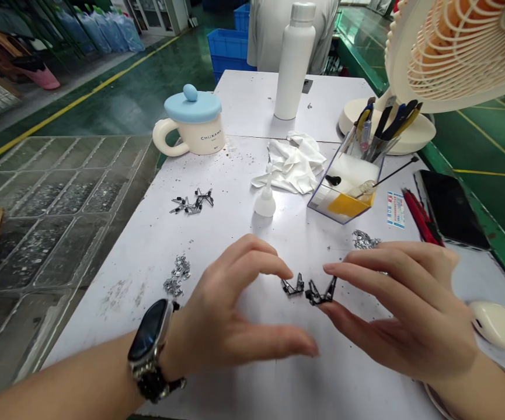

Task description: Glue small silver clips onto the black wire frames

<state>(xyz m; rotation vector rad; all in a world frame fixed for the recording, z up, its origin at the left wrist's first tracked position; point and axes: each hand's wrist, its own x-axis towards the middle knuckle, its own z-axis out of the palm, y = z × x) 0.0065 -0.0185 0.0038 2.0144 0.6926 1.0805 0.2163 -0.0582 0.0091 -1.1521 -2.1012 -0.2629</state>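
My right hand (410, 309) pinches a small black angled part with upright arms (321, 293) between its thumb and fingertips. Just left of it, a second black angled part (293, 285) is by the index fingertip of my left hand (230, 309); whether they touch I cannot tell. The left thumb and fingers are spread wide with nothing between them. Several similar black parts (193, 202) lie in a cluster farther back on the left. Small silver metal pieces (177, 276) are piled beside my left wrist, and another silver pile (365, 239) is partly hidden behind my right hand.
On the white table (234, 175) stand a lidded mug (202, 131), a white bottle (295, 64), a small squeeze bottle (265, 201) and a clear tool holder (344, 186). White cloth (296, 163) lies centrally. A fan (453, 52), phone (451, 207), red-handled tool (422, 219) and pale mouse-shaped object (504, 325) occupy the right.
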